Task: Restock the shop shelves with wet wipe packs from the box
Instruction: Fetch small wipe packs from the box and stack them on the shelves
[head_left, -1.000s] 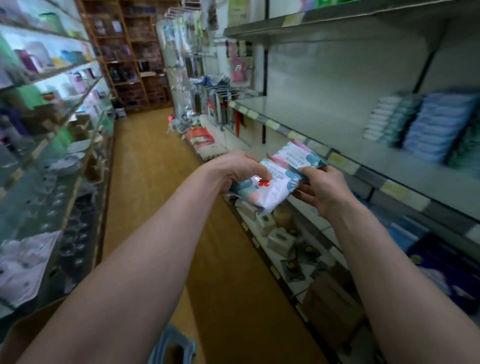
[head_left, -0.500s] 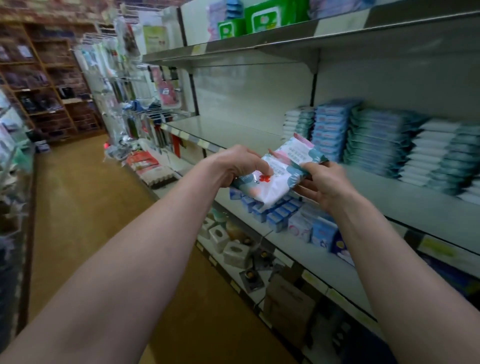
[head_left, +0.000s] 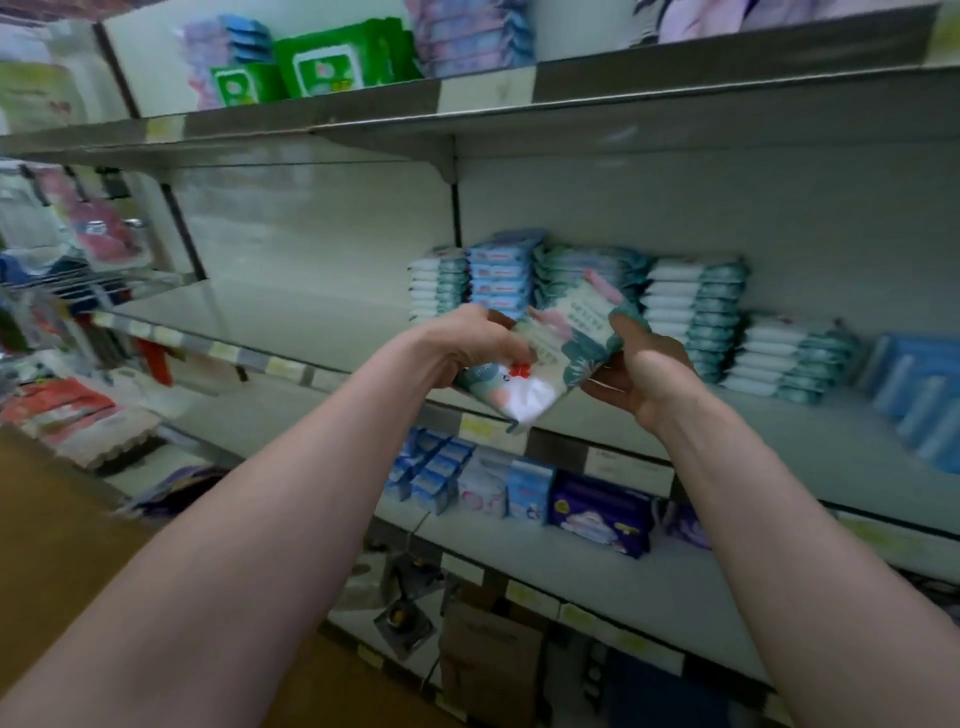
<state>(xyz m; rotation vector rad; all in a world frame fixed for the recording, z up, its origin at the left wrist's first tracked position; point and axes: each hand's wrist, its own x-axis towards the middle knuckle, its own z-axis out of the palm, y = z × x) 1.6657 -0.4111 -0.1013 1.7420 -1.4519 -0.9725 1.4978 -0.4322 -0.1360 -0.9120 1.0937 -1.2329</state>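
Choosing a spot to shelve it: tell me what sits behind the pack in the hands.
Behind the held pack, stacks of wipe packs stand on the middle shelf. The pack, the left hand and the right hand cover the stacks' lower packs.

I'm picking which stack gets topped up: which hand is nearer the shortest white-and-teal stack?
Right. The right hand grips the wet wipe pack just left of that short stack; the left hand holds the pack's other end, farther left.
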